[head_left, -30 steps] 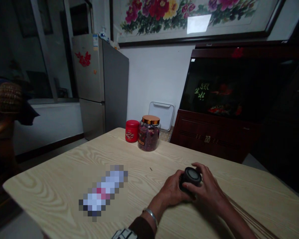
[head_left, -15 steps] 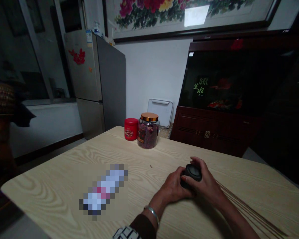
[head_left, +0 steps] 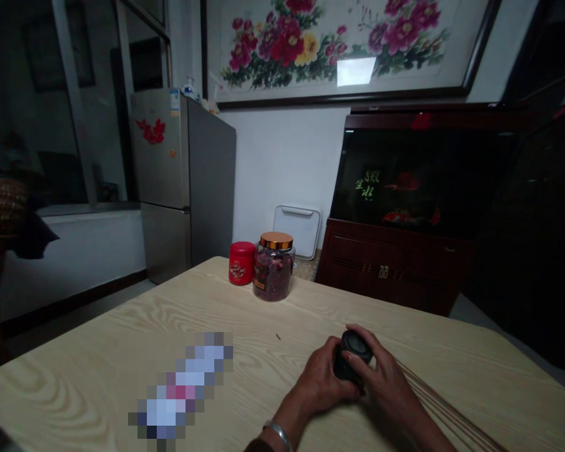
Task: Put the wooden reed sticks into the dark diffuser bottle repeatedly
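Both my hands close around a small black cylindrical object (head_left: 353, 355) with a round, dark top, just above the light wood-grain table (head_left: 75, 358). My left hand (head_left: 322, 376) cups its near side, and the fingers of my right hand (head_left: 381, 383) wrap over it from the right. Thin brown sticks (head_left: 447, 408) lie fanned beside my right forearm. A pixelated, blurred item (head_left: 179, 389) lies to the left of my hands, and its kind cannot be made out. A silver bangle (head_left: 277, 434) circles my left wrist.
At the table's far edge stand a red tin (head_left: 242, 262) and a gold-lidded glass jar of dried petals (head_left: 274, 267). Beyond are a steel refrigerator (head_left: 183, 182), a white board (head_left: 296, 229) and a lit aquarium on a dark wooden cabinet (head_left: 390, 270).
The whole view has shifted, so the wall painting sits lower in the frame. My hands still hold the black object, and its top has turned slightly within my fingers.
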Demonstrator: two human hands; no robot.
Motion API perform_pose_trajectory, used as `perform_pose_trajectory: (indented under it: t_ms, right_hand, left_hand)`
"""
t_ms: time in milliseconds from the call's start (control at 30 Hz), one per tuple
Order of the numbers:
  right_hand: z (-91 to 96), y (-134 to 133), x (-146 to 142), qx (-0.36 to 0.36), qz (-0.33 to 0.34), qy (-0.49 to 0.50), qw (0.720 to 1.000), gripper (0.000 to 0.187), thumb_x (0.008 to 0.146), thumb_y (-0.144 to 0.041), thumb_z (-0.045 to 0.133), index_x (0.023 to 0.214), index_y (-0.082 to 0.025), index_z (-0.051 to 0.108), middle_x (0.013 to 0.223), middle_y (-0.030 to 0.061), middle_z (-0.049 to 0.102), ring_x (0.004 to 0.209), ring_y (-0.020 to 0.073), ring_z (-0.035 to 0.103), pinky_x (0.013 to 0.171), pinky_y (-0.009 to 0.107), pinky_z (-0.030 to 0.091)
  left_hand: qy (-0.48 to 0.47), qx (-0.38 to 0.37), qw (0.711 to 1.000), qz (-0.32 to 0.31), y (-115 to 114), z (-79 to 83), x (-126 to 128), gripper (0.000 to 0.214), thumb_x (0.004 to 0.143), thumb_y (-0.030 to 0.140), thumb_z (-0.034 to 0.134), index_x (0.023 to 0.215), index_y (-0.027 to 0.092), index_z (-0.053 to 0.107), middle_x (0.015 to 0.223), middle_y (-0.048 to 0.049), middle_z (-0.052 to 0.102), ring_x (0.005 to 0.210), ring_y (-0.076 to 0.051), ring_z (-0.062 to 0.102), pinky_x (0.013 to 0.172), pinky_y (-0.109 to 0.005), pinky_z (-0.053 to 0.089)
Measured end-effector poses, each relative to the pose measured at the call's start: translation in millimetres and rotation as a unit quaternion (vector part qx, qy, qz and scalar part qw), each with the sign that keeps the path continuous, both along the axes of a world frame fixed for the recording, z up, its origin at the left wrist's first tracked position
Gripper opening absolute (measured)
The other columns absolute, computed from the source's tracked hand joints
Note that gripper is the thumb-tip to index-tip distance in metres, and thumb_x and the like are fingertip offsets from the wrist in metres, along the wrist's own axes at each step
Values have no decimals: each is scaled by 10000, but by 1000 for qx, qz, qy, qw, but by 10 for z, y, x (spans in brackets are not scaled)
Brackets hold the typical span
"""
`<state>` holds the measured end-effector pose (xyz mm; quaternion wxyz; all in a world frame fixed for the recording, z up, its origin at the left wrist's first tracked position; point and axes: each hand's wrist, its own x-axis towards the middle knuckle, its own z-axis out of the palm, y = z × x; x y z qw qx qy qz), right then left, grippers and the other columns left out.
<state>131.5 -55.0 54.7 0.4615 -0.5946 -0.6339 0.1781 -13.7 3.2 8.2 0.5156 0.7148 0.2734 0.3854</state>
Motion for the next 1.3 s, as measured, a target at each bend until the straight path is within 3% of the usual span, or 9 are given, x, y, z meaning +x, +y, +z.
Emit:
perform_pose_trajectory:
  t_ms: [200,400,633,833,933,1033,1100,1200,1300]
  right_hand:
    - [-175,-107,-15,-4,1,80,997,736,776,-435,688,1437,-253,422,1362,97,613,1243,286,596,1049,439,479]
    - [-368,-130,14,-21,29,153,988,573,780,-431,694,1272,-177,544,1238,145,686,1122,306,667,996,448,506]
    - [-281,-339,-44,-41,-4,150,988,632,760,-441,703,1299,-165,523,1279,157,667,1127,311,663,985,412,507]
    - [-295,-721,-24,-51,28,148,987,634,751,-444,718,1300,-190,526,1319,147,625,1178,301,624,1014,407,476]
    - [-129,-817,121,-30,18,136,990,696,716,-509,756,1312,-232,529,1313,117,603,1181,276,596,961,380,493]
    - [253,-821,273,-2,-8,158,987,556,733,-688,670,1004,-203,638,891,54,655,813,199,622,685,304,498]
    - [598,-805,324,-4,14,210,978,578,754,-774,578,695,-200,540,588,-39,473,520,103,427,485,236,338]
    - [1157,-812,321,-29,123,322,938,665,772,-832,481,558,-219,334,506,-95,282,439,46,188,430,204,115]
    - [1668,-884,293,-40,289,385,876,708,781,-881,345,535,-222,267,490,-102,238,417,33,126,418,200,88]
  left_hand:
    - [-47,11,998,-49,-104,34,-68,784,570,171,844,1289,175,531,1175,-62,672,1034,-250,625,868,-307,500]
    - [-49,56,995,-66,-72,-86,-165,850,635,29,629,1435,186,387,1420,-137,523,1291,-287,499,1104,-423,375]
    - [-80,-42,989,113,56,-252,-186,486,645,58,511,1117,165,553,1065,-119,643,974,-218,624,888,-348,485]
    - [-84,-43,988,119,-232,-234,-250,272,771,274,593,1020,169,576,915,-74,632,824,-190,596,750,-297,465]
    - [-65,-45,985,151,-383,-179,-309,286,808,440,603,917,178,570,760,-10,560,682,-159,513,627,-267,402]
    - [-53,10,976,211,-427,94,-359,451,813,604,589,672,193,471,634,37,423,638,-133,414,630,-255,359]
    - [-57,29,978,199,-424,459,-375,579,766,713,591,588,205,378,583,52,353,595,-117,357,587,-244,318]
    - [-77,-42,994,58,-445,1204,-392,638,745,792,565,586,214,348,530,81,275,489,-82,249,490,-216,227]
    - [-126,-98,971,-175,-528,1942,-447,667,771,836,482,584,213,333,500,96,236,439,-66,188,443,-196,205]
